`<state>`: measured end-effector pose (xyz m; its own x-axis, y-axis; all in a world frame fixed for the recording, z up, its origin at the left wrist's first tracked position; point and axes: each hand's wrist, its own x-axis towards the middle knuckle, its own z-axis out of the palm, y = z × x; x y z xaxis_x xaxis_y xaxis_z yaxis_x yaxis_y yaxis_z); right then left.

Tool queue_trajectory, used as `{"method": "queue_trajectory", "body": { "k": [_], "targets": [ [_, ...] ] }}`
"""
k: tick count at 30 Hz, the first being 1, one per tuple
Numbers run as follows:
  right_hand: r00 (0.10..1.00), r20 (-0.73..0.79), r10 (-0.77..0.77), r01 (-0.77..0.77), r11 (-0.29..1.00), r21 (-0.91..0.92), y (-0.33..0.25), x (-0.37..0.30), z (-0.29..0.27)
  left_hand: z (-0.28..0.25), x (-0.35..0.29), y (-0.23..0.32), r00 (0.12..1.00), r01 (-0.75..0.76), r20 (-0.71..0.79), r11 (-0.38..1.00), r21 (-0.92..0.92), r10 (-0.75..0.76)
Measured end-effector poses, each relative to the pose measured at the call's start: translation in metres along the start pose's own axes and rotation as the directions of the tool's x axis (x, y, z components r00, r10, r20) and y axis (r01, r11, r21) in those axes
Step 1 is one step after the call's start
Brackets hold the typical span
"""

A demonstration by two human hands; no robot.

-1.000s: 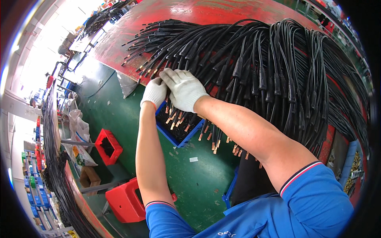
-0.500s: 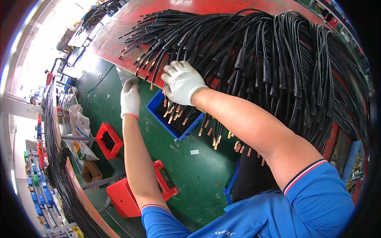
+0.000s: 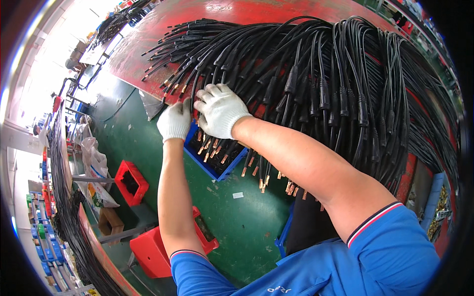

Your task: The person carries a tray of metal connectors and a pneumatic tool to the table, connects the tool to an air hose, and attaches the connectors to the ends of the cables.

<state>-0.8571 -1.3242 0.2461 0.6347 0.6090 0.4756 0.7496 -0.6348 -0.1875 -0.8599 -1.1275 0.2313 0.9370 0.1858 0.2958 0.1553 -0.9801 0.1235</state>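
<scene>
A thick spread of black cables (image 3: pixel 276 89) lies over the table, with bare copper ends hanging past its front edge. My right hand (image 3: pixel 221 112), in a white knit glove, is closed round some of these cables near their ends, fingers curled over them. Beside it, my left hand (image 3: pixel 175 121), gloved alike, has its fingertips pinched at the end of a black cable; the tip itself is hidden by the glove. Just below both hands, a blue bin (image 3: pixel 223 175) holds small black pieces, and copper ends (image 3: pixel 213 148) dangle above it.
The red table (image 3: pixel 133 61) has a worn edge. On the green floor (image 3: pixel 242 222) stand a red stool (image 3: pixel 150 251) and a red bin (image 3: pixel 140 185) with black contents. More cables (image 3: pixel 69 212) hang over a rack at left. A blue bin (image 3: pixel 432 202) of brass-coloured parts is at right.
My left hand has moved right, from beyond the table edge to the cable ends beside my right hand. My right hand stays on the cables, and the whole view has shifted slightly.
</scene>
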Motion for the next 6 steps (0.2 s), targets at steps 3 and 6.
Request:
{"method": "queue_trajectory", "body": {
  "k": [3,6],
  "targets": [
    [1.0,-0.015,-0.007,0.007,0.999,-0.049,-0.007,0.003,0.0,0.0,-0.02,-0.029,0.978,0.166,-0.107,0.977,-0.134,-0.18],
    [0.998,0.057,0.021,-0.019,0.999,-0.035,-0.004,0.006,-0.001,0.005,-0.002,-0.039,0.946,0.223,-0.19,0.953,-0.206,-0.262]
  ]
}}
